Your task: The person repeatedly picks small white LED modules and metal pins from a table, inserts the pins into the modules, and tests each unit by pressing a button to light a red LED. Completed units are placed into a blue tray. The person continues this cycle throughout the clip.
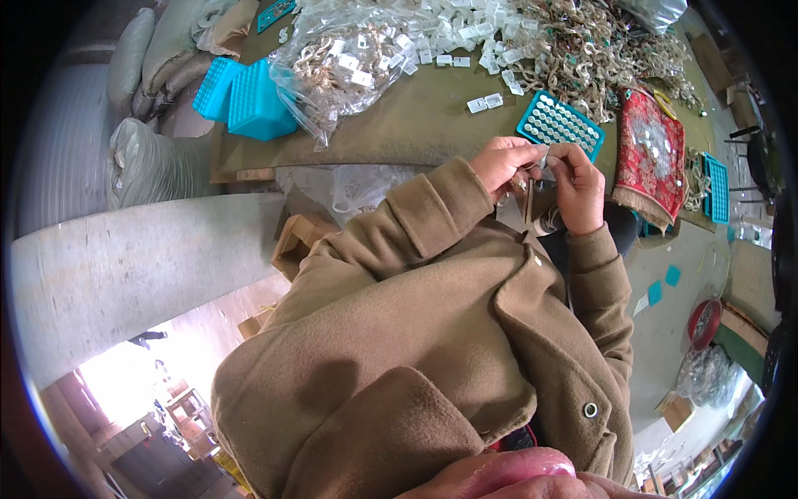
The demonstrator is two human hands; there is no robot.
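Observation:
My left hand [504,165] and my right hand [580,190] meet at the table's front edge, both closed with thumbs and fingers pinched. Between their fingertips is a small translucent piece [544,158], mostly covered by the fingers, so its exact kind does not show. A bit of beige cord [520,180] hangs beneath my left fingers. Just beyond the hands lies a teal tray [532,135] holding rows of round whitish discs. To the right of my right hand, a red patterned cloth [628,170] carries a scatter of small shiny pieces.
Small transparent plastic boxes [465,32] and tangled beige cords [582,58] are heaped at the back. A plastic bag [309,96] of cords and boxes sits left, beside teal stacked trays [259,101]. Another teal tray [716,188] stands far right. A cardboard box [301,241] is below the table.

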